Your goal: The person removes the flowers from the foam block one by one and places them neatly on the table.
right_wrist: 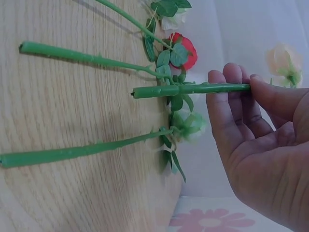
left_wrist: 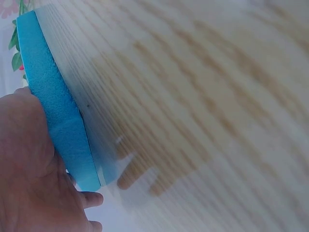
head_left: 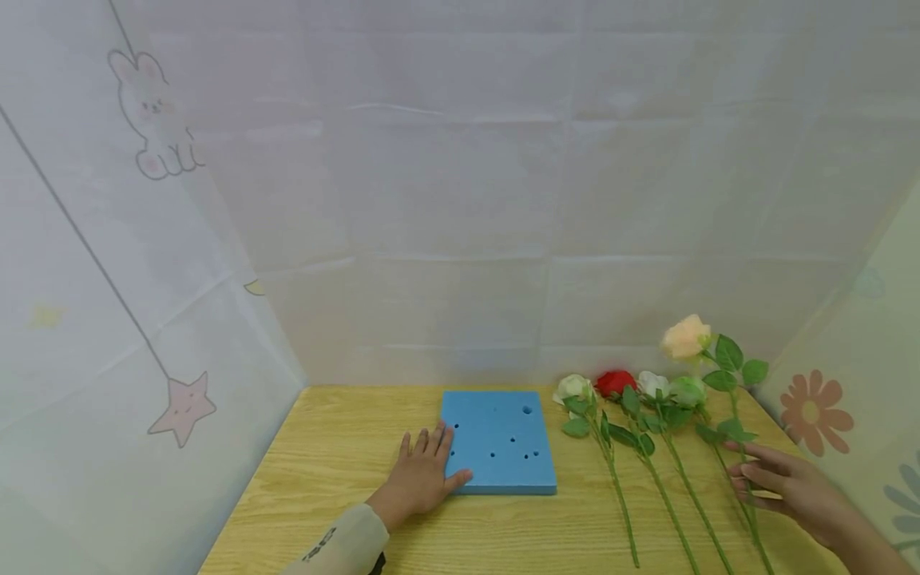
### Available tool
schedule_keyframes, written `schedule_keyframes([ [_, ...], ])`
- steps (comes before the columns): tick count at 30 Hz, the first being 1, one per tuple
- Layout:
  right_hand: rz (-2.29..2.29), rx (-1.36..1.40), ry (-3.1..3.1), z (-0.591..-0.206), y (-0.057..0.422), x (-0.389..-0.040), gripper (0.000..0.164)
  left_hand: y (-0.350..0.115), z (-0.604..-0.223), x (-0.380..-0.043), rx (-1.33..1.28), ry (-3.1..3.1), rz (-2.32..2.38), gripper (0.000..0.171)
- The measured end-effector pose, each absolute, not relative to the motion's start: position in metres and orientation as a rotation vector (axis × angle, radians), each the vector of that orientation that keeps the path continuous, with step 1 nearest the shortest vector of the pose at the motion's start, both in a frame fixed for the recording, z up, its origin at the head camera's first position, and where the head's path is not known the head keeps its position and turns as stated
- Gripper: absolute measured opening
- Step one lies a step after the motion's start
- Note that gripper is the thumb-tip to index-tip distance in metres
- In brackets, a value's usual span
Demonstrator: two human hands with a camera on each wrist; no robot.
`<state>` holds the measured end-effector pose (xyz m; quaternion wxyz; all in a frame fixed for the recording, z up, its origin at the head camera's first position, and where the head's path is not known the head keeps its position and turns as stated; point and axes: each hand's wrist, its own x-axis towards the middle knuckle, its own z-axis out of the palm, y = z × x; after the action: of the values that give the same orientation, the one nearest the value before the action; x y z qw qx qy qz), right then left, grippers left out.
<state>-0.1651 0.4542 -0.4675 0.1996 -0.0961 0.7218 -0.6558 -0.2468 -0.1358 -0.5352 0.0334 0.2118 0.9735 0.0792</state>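
Observation:
A blue foam block (head_left: 496, 467) with several holes in its top lies flat on the table. My left hand (head_left: 420, 479) rests at its left edge, fingers spread straight; in the left wrist view the hand (left_wrist: 29, 164) is beside the block's side wall (left_wrist: 53, 92). My right hand (head_left: 794, 483) pinches the green stem of a peach artificial rose (head_left: 686, 337) between thumb and fingers. From the right wrist view, the stem's cut end (right_wrist: 145, 92) juts past the right hand (right_wrist: 265, 135), raised off the table.
On the table (head_left: 323, 447), right of the block, lie a cream rose (head_left: 574, 388), a red rose (head_left: 616, 384), a white rose (head_left: 652, 384) and a green rose (head_left: 688, 391), stems toward me. A printed cloth wall (head_left: 460, 200) stands behind.

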Motion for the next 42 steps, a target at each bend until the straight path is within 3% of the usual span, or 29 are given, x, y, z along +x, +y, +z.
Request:
schedule_keyframes([
  [3, -1.809, -0.249, 2.034, -0.470, 0.460, -0.165, 0.045, -0.136, -0.536, -0.247, 0.649, 2.998, 0.238, 0.094],
  [8, -1.750, -0.202, 2.082, -0.474, 0.468, -0.165, 0.078, -0.135, -0.536, -0.247, 0.643, 2.995, 0.244, 0.093],
  [15, -1.706, -0.150, 2.153, -0.474, 0.473, -0.165, 0.080, -0.135, -0.537, -0.248, 0.637, 2.995, 0.239, 0.092],
  [18, -1.703, -0.142, 2.159, -0.473, 0.476, -0.164, 0.074, -0.135, -0.538, -0.249, 0.632, 2.995, 0.236, 0.092],
  [23, -1.772, -0.120, 2.093, -0.473, 0.487, -0.163, 0.035, -0.134, -0.537, -0.248, 0.638, 2.995, 0.245, 0.092],
  [33, -1.803, -0.112, 2.060, -0.478, 0.506, -0.165, 0.044, -0.134, -0.534, -0.246, 0.638, 3.005, 0.240, 0.093],
  [42, -1.777, -0.033, 2.038, -0.484, 0.523, -0.168, 0.034, -0.134, -0.534, -0.246, 0.638, 3.000, 0.260, 0.092],
])
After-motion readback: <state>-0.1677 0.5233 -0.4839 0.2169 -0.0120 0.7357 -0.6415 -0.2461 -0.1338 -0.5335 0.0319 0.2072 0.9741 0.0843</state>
